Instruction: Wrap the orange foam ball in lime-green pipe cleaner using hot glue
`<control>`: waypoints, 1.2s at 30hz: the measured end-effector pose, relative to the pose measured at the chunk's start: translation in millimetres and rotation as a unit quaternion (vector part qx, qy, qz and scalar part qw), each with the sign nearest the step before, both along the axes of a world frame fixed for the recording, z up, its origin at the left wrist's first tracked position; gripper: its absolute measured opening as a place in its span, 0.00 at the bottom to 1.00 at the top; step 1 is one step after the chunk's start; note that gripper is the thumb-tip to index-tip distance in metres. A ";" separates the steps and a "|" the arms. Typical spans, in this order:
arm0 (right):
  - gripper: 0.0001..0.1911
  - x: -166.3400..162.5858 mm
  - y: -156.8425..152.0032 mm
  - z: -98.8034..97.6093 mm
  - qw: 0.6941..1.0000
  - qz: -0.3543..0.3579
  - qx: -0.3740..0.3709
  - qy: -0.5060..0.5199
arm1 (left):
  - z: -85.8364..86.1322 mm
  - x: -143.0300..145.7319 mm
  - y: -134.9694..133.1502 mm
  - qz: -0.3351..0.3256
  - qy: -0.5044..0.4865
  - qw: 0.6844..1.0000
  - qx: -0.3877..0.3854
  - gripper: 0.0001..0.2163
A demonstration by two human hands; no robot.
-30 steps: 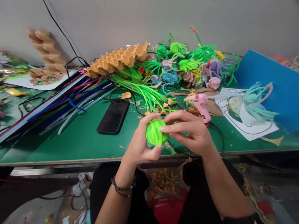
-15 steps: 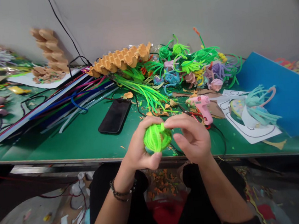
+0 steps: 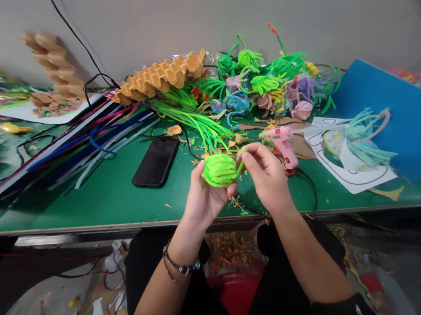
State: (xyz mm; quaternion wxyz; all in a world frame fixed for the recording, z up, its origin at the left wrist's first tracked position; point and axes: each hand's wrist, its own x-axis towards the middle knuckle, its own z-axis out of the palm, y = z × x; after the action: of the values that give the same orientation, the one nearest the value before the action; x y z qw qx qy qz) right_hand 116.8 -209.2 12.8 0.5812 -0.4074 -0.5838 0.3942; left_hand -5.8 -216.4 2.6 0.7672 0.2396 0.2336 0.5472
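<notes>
My left hand (image 3: 209, 197) grips a rounded bundle of bright green pipe cleaners (image 3: 220, 170) just above the table's front edge. Brownish gaps show between its strands. From the bundle's right side a loose green pipe cleaner end (image 3: 240, 164) curves up. My right hand (image 3: 267, 174) pinches that end between thumb and forefinger. Behind the bundle, more long green pipe cleaners (image 3: 191, 122) lie on the table. A pink glue gun (image 3: 283, 142) rests just beyond my right hand.
A black phone (image 3: 156, 161) lies left of my hands on the green table (image 3: 98, 204). An egg-carton tray (image 3: 160, 77) and a pile of pipe-cleaner pieces (image 3: 270, 81) stand at the back. To the right are a white paper cutout (image 3: 367, 181) and a blue board (image 3: 410, 121).
My left hand has turned the bundle so its strands now run sideways. My right hand has gone from touching its top to pinching the loose end, drawn out to the right.
</notes>
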 end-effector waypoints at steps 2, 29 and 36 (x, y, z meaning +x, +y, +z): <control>0.05 -1.1 3.5 -5.4 0.999 -0.006 -0.015 0.034 | -0.1 1.5 1.9 0.019 -0.023 0.999 -0.046 0.16; 0.11 -11.4 2.5 -14.1 0.980 0.073 -0.103 0.156 | -6.2 -5.3 10.2 0.035 -0.051 0.987 -0.145 0.23; 0.11 -12.9 1.0 -15.2 0.977 0.101 -0.126 0.141 | -5.2 -7.1 9.7 0.073 -0.009 0.988 -0.134 0.23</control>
State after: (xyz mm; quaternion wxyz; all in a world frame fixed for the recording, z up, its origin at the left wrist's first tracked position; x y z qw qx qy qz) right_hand 103.9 -208.3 -2.4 0.5590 -0.3567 -0.4801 0.5742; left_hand -12.9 -206.6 -2.6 0.7523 0.1119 0.3146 0.5679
